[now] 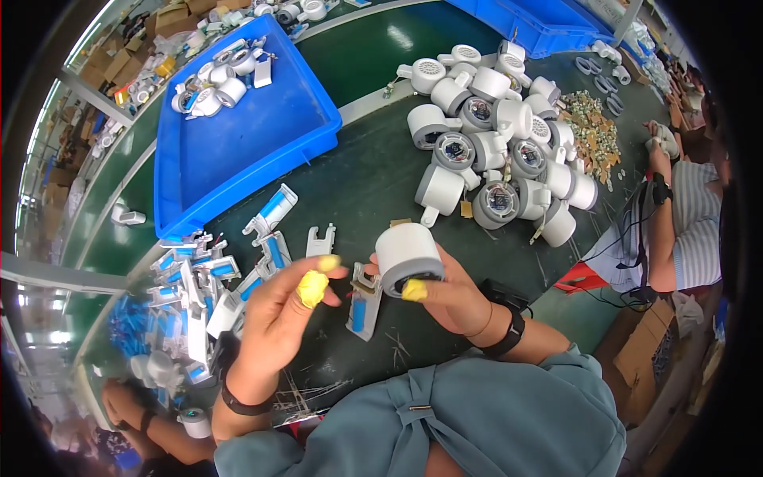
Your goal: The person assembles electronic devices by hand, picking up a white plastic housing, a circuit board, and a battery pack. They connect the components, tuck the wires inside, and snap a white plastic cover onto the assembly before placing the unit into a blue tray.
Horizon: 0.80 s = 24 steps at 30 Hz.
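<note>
My right hand (459, 298) grips a white round housing (407, 248) with a grey rim, tilted so that its dark inside faces down toward me. A yellow cover on that thumb presses against the rim. To the left, my left hand (274, 314) is raised with its fingers apart, holding nothing that I can see; yellow covers sit on its thumb and a fingertip. Between the hands, a white handle shell (362, 306) with a blue insert lies on the table. Another white shell piece (320, 240) lies just beyond my left hand.
Similar housings (513, 119) are heaped at the right beside small circuit boards (590, 127). A blue tray (238, 184) holding several housings stands at the far left. Handle shells (191, 298) pile up at the left. A co-worker (695, 215) sits at the right; another person's arm (171, 437) shows lower left.
</note>
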Motion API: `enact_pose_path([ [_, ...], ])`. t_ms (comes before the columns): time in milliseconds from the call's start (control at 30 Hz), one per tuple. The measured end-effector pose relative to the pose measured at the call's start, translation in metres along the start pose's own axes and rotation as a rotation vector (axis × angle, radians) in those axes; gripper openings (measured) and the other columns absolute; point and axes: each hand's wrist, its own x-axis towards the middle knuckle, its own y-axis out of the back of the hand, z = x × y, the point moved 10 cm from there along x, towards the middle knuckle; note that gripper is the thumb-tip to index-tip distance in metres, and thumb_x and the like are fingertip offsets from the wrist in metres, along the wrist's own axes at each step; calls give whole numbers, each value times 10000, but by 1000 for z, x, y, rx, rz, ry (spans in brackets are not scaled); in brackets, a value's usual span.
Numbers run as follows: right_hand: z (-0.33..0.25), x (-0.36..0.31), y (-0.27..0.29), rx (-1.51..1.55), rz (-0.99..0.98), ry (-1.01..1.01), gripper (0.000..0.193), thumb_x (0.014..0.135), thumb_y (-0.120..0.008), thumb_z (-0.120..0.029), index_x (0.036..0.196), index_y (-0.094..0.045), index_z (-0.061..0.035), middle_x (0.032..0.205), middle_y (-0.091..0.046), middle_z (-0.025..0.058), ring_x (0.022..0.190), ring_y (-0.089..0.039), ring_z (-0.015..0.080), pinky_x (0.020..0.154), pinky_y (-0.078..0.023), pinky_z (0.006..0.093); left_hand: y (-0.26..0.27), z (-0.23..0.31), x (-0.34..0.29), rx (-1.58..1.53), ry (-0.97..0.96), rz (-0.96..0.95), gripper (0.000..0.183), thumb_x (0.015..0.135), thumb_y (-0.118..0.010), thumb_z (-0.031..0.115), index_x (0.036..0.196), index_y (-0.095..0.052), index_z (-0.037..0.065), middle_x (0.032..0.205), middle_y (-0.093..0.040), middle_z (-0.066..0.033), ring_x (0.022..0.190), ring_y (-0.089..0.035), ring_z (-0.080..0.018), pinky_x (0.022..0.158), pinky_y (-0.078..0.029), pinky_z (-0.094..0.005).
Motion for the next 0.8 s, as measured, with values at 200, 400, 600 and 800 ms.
enact_pose_path([
  [200, 21, -8, -1, 222, -60, -113, 669, 887, -623, -347, 1417, -321, -73, 1342, -484, 133, 1248, -487, 295, 1063, -359, 447, -17, -74, -26, -45, 135, 27, 562, 861, -658, 43, 1354, -395, -24, 1262, -533, -133, 1067, -571, -201, 893, -469, -321],
  [400, 26, 2, 0, 344, 33, -126, 571, 983, -349, -505, 1371, -386, -88, 1318, -501, 102, 1196, -526, 245, 1017, -394, 425, -59, -86, -31, -387, 286, -69, 555, 873, -609, 10, 1372, -366, 3, 1235, -524, -66, 1143, -515, -157, 979, -399, -298],
  [600, 18, 0, 12, 299, 125, -76, 534, 987, -349, -482, 1338, -409, -84, 1317, -502, 98, 1243, -487, 267, 1036, -386, 447, -50, -101, -35, -456, 313, 23, 532, 894, -587, -6, 1371, -352, 5, 1202, -556, -93, 1111, -536, -151, 974, -424, -295],
  [800, 16, -2, 18, 261, 187, -46, 531, 983, -370, -475, 1337, -402, -81, 1330, -491, 91, 1265, -468, 282, 1057, -373, 466, -39, -101, -37, -422, 250, 123, 557, 900, -576, -2, 1394, -318, -2, 1224, -526, -96, 1104, -526, -144, 956, -418, -274],
])
